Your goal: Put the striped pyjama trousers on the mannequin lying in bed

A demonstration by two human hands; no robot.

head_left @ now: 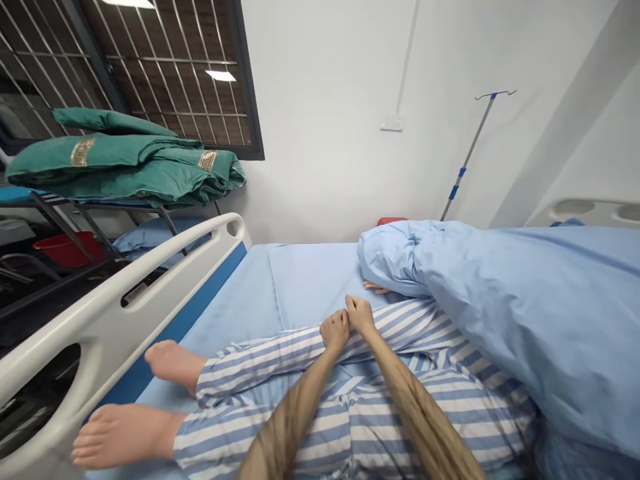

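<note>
Two legs in blue-and-white striped pyjama trousers (pixel 280 353) lie on the bed, their bare, smooth, manikin-like feet (pixel 117 437) toward the footboard. My left hand (pixel 335 329) is closed on the far trouser leg near the knee. Right beside it, my right hand (pixel 359 313) is also closed on the same leg's cloth; the fingertips of both are hidden. A light blue quilt (pixel 500 293), pushed up in a heap, covers the upper body. From under its edge show a few fingers of the figure's hand (pixel 376 287).
The white footboard (pixel 165 260) stands on the left. Pale blue sheet (pixel 310 273) covers the mattress. Folded green quilts (pixel 135 163) lie on a rack by the barred window, with a red basin (pixel 69 249) below. An IV pole (pixel 467 157) rises behind the bed.
</note>
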